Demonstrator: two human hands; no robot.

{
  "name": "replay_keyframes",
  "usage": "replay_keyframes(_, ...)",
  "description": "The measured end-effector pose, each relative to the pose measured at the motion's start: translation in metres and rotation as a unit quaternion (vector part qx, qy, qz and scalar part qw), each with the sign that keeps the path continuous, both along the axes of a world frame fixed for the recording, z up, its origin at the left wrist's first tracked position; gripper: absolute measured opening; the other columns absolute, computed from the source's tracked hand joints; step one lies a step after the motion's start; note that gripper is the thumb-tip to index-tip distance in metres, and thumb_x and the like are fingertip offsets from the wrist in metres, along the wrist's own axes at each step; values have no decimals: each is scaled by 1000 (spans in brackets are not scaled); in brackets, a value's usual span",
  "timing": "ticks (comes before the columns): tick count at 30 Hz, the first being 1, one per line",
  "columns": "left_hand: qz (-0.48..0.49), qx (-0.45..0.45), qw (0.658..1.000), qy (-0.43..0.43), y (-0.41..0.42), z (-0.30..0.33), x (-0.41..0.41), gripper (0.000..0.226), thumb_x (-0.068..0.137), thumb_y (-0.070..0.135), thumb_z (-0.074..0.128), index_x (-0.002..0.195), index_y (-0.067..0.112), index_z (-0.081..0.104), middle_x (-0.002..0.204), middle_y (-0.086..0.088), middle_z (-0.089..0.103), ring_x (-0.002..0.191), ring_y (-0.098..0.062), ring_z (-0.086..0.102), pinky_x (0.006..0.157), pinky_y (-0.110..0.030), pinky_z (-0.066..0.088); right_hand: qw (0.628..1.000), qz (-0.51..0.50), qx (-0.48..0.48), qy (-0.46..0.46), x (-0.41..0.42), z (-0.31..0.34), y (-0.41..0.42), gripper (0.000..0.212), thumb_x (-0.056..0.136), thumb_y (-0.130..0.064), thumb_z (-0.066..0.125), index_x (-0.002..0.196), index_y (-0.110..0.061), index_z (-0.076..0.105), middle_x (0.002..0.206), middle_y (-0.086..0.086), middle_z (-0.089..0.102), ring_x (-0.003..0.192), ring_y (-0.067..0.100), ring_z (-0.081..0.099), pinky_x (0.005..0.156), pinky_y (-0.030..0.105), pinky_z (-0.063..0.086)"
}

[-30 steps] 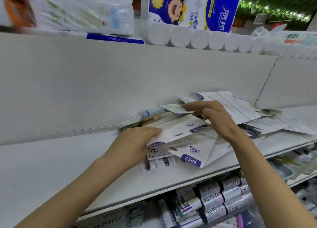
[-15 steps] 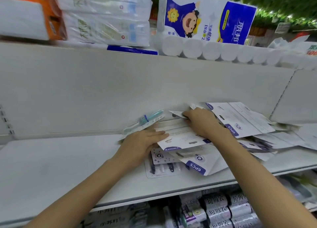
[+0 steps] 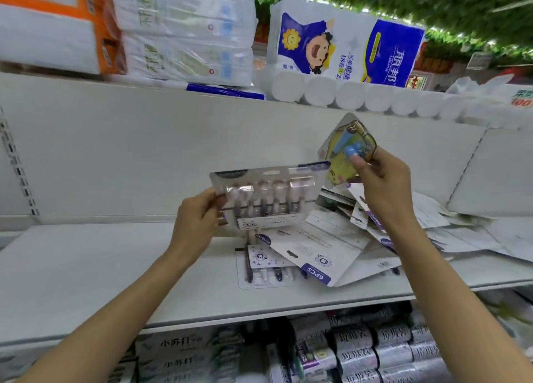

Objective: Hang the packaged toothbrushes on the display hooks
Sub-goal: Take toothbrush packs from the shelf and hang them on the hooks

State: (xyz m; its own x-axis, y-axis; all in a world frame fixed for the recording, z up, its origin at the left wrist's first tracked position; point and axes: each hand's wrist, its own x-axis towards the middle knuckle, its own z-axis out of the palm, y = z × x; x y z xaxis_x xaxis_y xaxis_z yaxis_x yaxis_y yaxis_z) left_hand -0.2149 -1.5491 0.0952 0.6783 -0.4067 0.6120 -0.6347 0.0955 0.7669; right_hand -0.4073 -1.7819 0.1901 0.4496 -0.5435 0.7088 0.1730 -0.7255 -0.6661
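Toothbrushes in a wide clear-fronted pack (image 3: pixel 266 196) are held up above the shelf (image 3: pixel 86 267), just over the loose pile of packs (image 3: pixel 314 255) lying there. The left hand (image 3: pixel 196 224) grips this pack by its left edge, thumb in front and fingers behind, with its printed face toward the camera and its hanging slot along the top edge, probably so that the slot can be found and lined up with a hook. The right hand (image 3: pixel 380 180) pinches a smaller yellow pack (image 3: pixel 347 151), holding a blue child's brush, raised higher and to the right of the pile; its thumb presses the front. Lifting one pack in each hand clears both from the heap, seemingly to sort them by kind. No display hooks show anywhere near the shelf, so neither pack has been hung yet. Paper rolls (image 3: pixel 346 94) sit on the ledge above.
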Motion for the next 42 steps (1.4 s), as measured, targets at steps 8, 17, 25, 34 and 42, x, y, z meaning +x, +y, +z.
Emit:
replay_keyframes(8,-25,-90,993,77,-14,28,-32,17,102,18,55,97,26,69,90,-1,74,83,-28,73,73,-38,62,996,-57,18,-71,-37,-4,3,23,99,-23,63,98,0,66,89,9,74,81,15,75,78,54,59)
replay_keyframes(17,-67,-97,964,238,-2,38,-70,18,104,16,49,107,7,65,86,-10,76,62,-27,73,50,-30,58,942,19,259,-215,-61,-17,10,11,95,-16,66,88,-11,72,87,12,73,82,33,74,78,43,62)
replay_keyframes(25,-73,-51,949,303,31,-1,-90,23,104,15,49,115,2,64,90,-17,77,67,-32,74,52,-34,60,898,141,368,-199,-47,-30,41,17,99,-20,61,94,-4,59,74,5,72,72,28,73,79,44,62)
replay_keyframes(34,42,-96,940,325,101,-13,-95,17,103,13,50,107,10,66,84,-6,77,59,-22,71,49,-30,57,927,231,287,67,-29,-77,73,35,81,4,76,110,-14,67,100,15,76,83,34,75,71,46,63)
replay_keyframes(42,168,-111,935,290,171,-23,-115,18,100,14,54,98,19,71,78,1,76,62,-13,68,52,-24,53,890,343,183,239,2,-102,125,46,68,-13,91,109,-20,71,101,8,75,81,26,75,61,43,62)
